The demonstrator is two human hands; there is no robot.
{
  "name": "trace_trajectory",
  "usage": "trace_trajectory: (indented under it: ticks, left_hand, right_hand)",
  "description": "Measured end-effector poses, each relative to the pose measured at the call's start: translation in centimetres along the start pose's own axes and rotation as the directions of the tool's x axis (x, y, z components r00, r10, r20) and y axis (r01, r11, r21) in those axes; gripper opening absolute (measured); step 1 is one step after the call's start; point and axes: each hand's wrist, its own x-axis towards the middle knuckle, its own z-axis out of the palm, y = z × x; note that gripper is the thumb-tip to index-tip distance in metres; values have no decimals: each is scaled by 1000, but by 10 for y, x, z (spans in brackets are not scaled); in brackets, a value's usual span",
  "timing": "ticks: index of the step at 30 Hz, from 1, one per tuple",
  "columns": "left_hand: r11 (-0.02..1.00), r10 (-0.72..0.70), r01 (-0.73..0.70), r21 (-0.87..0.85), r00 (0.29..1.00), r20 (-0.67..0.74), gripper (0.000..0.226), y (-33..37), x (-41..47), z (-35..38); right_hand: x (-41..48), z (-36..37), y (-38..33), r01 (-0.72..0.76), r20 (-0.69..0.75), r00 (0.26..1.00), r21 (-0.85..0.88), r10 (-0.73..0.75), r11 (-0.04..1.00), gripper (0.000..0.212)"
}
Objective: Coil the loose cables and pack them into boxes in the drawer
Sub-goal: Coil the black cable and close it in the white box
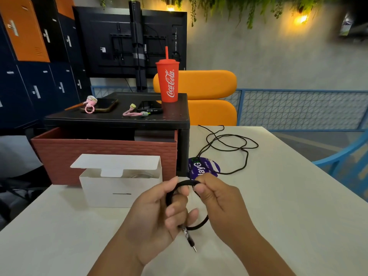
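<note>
A black cable runs from a loose tangle (233, 145) on the white table to a small coil (186, 183) held between my hands. My left hand (159, 212) grips the coil's left side, and the cable's metal plug (190, 240) hangs below its fingers. Pinching the top of the coil is my right hand (217, 198). A white cardboard box (119, 188) stands open just left of my hands, its flap raised. Behind it, the brick-patterned red drawer (103, 154) is pulled out of a black unit (119, 120).
A red Coca-Cola cup (168, 80), two phones (103, 105) and pink cables (132, 113) lie on top of the black unit. A round purple sticker (205, 169) lies on the table beyond my hands. An orange chair (211, 96) stands behind the table, a blue chair (342, 160) at right.
</note>
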Motion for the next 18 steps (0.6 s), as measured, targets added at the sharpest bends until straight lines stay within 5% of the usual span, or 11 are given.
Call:
trace_trajectory:
  ticks: [6,10,13,15,18]
  left_hand:
    - [963,70,34,-266,927,370,37,1,8,-23]
    - [934,332,-306,-182,933,135,50,5,0,-33]
    - [880,470,-449,-153,868,158,45,10,2,-13]
    - [852,519,-515,-93,855,21,50,3,0,-10]
    - [770,632,-624,134,775,-23,41,-5,-1,1]
  right_hand:
    - [2,-10,7,-97,-116,988,33,100,995,37]
    - [4,-17,14,-236,-69,971,-134,228,962,39]
    - [2,-10,9,-270,138,934,-336,330,902,36]
    - [0,-3,-1,-232,302,874,-428,381,873,35]
    - [-3,5,-17,-187,498,759,-450,419,873,23]
